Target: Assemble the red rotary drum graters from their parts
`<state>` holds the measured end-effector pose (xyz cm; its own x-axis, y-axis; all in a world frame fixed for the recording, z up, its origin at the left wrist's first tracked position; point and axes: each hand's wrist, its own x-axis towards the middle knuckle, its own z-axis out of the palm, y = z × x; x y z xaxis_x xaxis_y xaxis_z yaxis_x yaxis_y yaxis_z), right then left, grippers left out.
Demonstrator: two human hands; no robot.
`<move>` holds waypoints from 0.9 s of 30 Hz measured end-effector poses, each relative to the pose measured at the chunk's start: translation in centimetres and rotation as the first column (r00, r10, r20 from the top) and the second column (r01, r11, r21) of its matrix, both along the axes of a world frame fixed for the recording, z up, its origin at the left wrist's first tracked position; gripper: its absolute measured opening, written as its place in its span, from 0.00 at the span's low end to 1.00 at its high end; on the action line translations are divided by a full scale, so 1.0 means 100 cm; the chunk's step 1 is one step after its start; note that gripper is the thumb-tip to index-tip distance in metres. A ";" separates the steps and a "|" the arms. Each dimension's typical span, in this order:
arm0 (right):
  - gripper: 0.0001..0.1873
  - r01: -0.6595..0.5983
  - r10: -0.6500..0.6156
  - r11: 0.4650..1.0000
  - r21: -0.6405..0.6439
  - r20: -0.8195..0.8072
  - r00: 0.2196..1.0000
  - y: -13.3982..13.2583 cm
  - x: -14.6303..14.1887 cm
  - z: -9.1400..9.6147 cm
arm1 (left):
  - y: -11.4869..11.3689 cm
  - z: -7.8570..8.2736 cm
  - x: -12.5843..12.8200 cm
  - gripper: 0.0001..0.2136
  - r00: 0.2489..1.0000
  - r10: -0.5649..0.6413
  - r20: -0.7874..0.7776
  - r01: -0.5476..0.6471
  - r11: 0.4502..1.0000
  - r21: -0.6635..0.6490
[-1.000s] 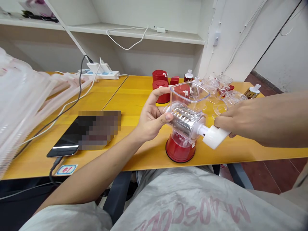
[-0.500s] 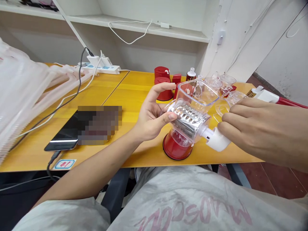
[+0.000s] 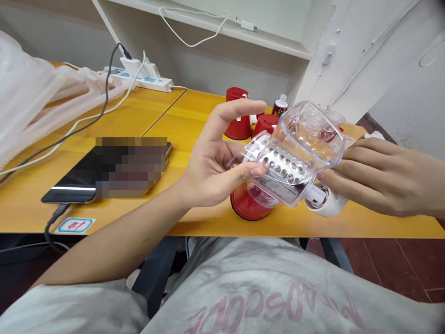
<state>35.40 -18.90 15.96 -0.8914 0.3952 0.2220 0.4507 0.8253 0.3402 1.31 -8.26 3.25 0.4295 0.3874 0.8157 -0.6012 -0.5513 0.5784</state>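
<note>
A rotary grater has a clear plastic housing point(image 3: 313, 153) with a wide hopper mouth. Inside the housing lies a perforated metal drum point(image 3: 283, 164), tilted down to the right. My left hand point(image 3: 215, 171) grips the housing's left end, thumb in front and forefinger raised behind. My right hand point(image 3: 392, 176) is at the other end, its bent fingers closed over the white crank handle point(image 3: 330, 204), whose hub meets the drum's shaft. The rest of the crank is hidden under that hand. Beneath the housing is the grater's red base point(image 3: 246, 204), partly covered.
Red bases point(image 3: 237, 109), another drum point(image 3: 280, 106) and clear plastic housings point(image 3: 320, 118) stand at the back. On the left are a plugged-in phone point(image 3: 74, 178), cables, a power strip point(image 3: 149, 81) and plastic bags point(image 3: 28, 93). The table's front edge lies close to my body.
The housing has tilted further, with its hopper mouth leaning right. My right hand has turned with the crank, and its red end no longer shows. The view has shifted slightly.
</note>
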 end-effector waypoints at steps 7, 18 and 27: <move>0.19 -0.227 0.181 0.956 0.187 0.237 0.955 0.005 -0.007 -0.005 | -0.009 0.003 -0.003 0.37 0.994 0.106 -0.026 -0.107 0.994 -0.003; 0.21 -0.234 0.183 0.943 0.235 0.217 0.959 0.002 -0.006 -0.007 | -0.017 0.002 -0.004 0.40 0.983 0.186 -0.012 -0.185 0.981 0.067; 0.22 -0.209 0.139 0.940 0.269 0.258 0.956 0.002 0.001 -0.006 | -0.042 0.007 0.002 0.38 0.964 0.265 0.004 -0.264 0.964 -0.030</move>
